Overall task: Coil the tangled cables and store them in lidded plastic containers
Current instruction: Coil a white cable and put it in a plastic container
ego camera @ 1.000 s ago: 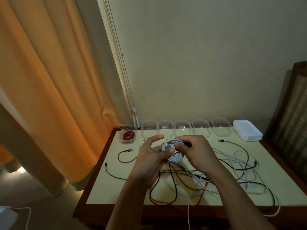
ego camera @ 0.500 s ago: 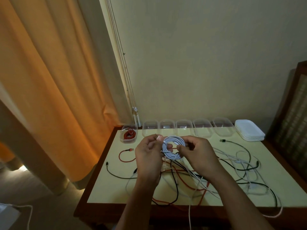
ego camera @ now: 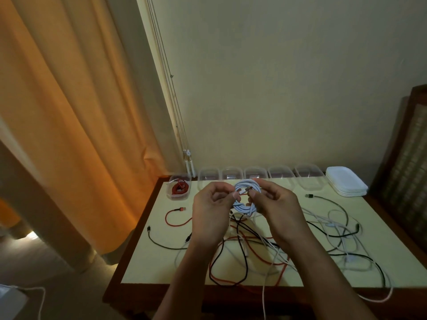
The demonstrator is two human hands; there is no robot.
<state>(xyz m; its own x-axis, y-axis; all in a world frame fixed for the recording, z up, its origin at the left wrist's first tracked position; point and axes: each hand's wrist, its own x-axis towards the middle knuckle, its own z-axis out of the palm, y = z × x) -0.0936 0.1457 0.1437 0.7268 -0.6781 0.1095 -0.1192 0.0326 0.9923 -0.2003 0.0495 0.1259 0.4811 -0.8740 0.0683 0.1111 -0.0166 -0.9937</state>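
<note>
1. My left hand (ego camera: 211, 212) and right hand (ego camera: 276, 211) each pinched the coiled white cable (ego camera: 241, 207), held above the tabletop (ego camera: 392, 262) toward its far edge.
2. The loose cables (ego camera: 254, 248), red, black and white, lay tangled beneath, reaching the near edge.
3. Clear containers (ego camera: 256, 175) lined the far edge; the leftmost container (ego camera: 179, 192) held a red coil.
4. White lids (ego camera: 346, 184) sat stacked at the far right corner.

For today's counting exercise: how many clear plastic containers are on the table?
6, in a row along the far edge of the table. The leftmost container holds a red cable; the second, third, fourth, fifth and sixth, to its right, look empty. None seems hidden.
</note>
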